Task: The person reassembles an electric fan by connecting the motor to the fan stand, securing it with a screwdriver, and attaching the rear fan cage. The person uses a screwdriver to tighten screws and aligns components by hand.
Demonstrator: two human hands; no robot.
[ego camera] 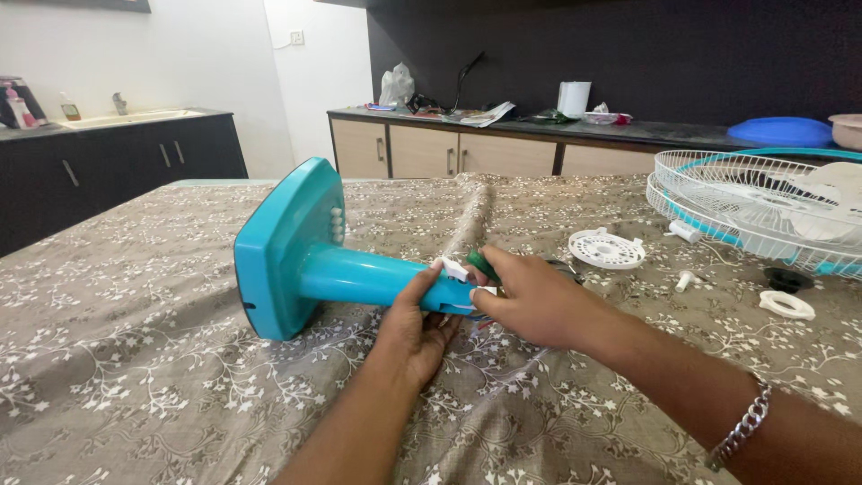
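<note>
Head view: left hand [415, 325] grips the teal fan stand [310, 260] near its open end; stand lies on its side, long axis running left, base away. Right hand [530, 301] clenches a green-handled tool [482, 265] at that end. Fan grille [763, 207] far right.

The surface [135, 359] is covered by a brown cloth printed with white flowers. On it are laid a turquoise plastic fan stand [305, 256] on its side, white wire fan guards [763, 202], a round white perforated disc [607, 249], a white ring [787, 304] and a black cap [788, 279].
</note>
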